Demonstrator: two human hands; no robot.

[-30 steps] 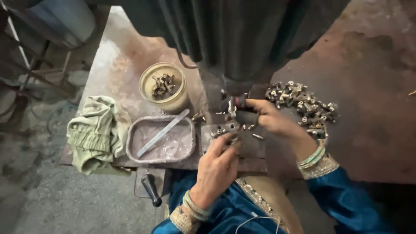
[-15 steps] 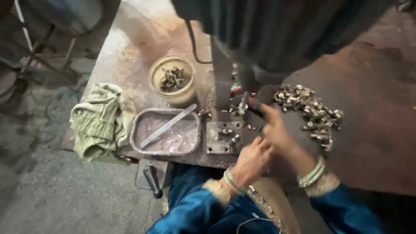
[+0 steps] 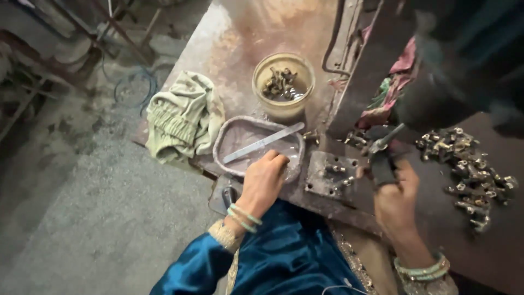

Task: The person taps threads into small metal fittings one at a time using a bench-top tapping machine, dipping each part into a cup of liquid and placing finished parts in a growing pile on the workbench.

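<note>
The right hand [image 3: 396,196] is closed around the dark handle of a small tool [image 3: 382,158] whose metal tip points up past the fingers; it looks stiff and light, best held low on the grip. The left hand [image 3: 263,183] has its fingers curled over the near rim of a shallow grey tray [image 3: 226,139], seemingly pinching nothing. Just beyond those fingers a flat metal strip [image 3: 263,143] lies in the tray, farther off a round tub [image 3: 284,106] of small parts, and left a crumpled cloth [image 3: 183,117]. Between the hands sits a metal plate [image 3: 330,175]; right of the tool lies a heap of brass fittings [image 3: 469,164].

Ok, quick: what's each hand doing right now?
Left hand: fingers curled into the grey tray; whether it grips anything cannot be told.
Right hand: closed on a dark tool handle.
</note>
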